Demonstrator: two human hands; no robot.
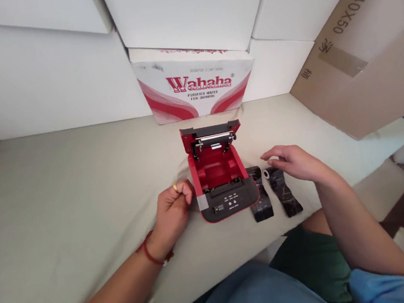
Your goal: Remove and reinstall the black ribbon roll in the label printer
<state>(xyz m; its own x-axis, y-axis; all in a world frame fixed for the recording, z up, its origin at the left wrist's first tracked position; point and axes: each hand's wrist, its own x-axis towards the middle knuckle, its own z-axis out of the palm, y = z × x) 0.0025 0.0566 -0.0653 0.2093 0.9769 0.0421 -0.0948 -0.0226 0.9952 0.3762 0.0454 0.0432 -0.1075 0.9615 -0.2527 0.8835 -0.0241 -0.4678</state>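
Where the printer (223, 176) overlaps it, the left black strip (264, 204) is hidden.

The head view looks forward and down from above and behind the left hand (174, 206) and right hand (293, 161), fairly near, both whole in frame.

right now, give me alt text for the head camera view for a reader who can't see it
An open red-and-black device with its lid up sits on a pale table, the person's left hand at its side. The right hand is near two black strips, with a Wahaha box behind.
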